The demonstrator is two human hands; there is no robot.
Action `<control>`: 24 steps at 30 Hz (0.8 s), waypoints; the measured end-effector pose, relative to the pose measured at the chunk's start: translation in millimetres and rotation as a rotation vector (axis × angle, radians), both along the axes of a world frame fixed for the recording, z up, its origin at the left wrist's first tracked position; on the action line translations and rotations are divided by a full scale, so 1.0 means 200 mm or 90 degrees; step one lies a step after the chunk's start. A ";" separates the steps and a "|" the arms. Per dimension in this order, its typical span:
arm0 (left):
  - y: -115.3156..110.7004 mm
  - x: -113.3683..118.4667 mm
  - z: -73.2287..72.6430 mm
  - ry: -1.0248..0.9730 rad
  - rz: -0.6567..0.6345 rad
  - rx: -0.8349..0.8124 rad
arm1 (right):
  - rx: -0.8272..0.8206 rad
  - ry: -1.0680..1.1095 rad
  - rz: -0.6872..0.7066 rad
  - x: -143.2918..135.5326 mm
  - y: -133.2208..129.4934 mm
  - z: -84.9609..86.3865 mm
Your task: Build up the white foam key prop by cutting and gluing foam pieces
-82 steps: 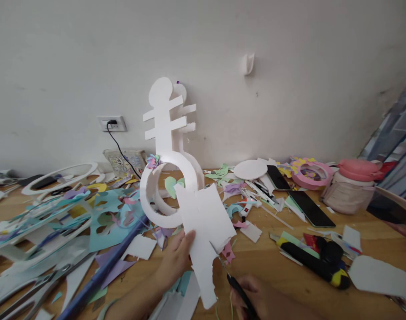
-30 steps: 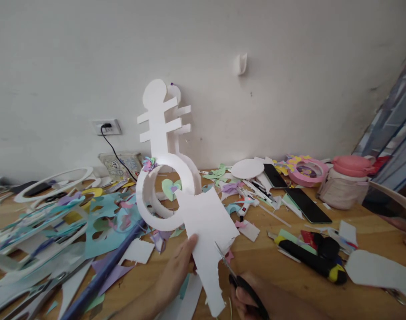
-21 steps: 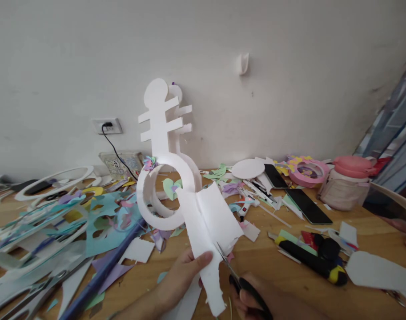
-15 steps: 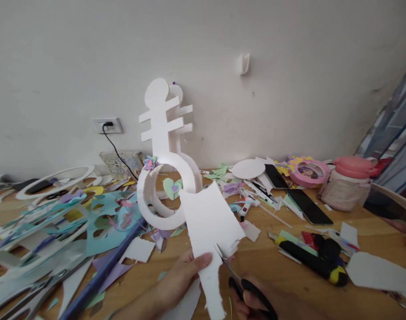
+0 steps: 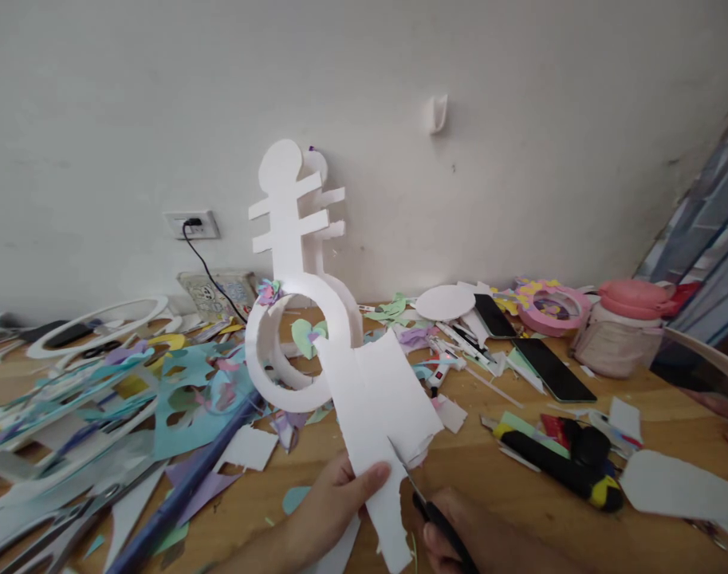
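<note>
- White card (image 5: 379,391) is sitting in the left hand (image 5: 333,498), up above the worktop (image 5: 486,466).
- That hand's fingers are pinching its lower part, thumb on top.
- The right hand (image 5: 450,522) is holding black-handled scissors (image 5: 424,502), its fingers curling around the handles.
- The scissors' tip is showing over the card, near its ragged right edge.
- Behind it, a tall white shape (image 5: 285,227) is standing by the wall (image 5: 519,175).
</note>
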State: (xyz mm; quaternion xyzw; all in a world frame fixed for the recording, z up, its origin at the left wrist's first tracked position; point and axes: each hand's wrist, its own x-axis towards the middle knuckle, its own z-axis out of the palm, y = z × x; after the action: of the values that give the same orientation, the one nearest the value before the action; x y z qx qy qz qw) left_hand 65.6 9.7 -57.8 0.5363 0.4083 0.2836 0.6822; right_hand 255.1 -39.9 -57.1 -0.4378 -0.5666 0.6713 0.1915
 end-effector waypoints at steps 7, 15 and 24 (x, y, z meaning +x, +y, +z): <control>-0.02 0.01 -0.01 -0.001 -0.001 -0.041 | 0.025 0.006 -0.012 0.02 0.00 -0.03; -0.02 0.02 0.00 -0.026 0.030 -0.078 | -0.015 -0.067 -0.027 0.02 0.01 -0.07; -0.01 0.01 -0.01 -0.060 0.023 -0.054 | -0.040 -0.022 -0.094 0.01 0.00 -0.22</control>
State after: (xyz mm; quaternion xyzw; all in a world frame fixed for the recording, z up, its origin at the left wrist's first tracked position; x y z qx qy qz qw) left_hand 67.8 7.7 -59.0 0.4853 0.3972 0.3030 0.7176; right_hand 257.9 -39.5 -101.7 -0.4957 -0.5146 0.6651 0.2170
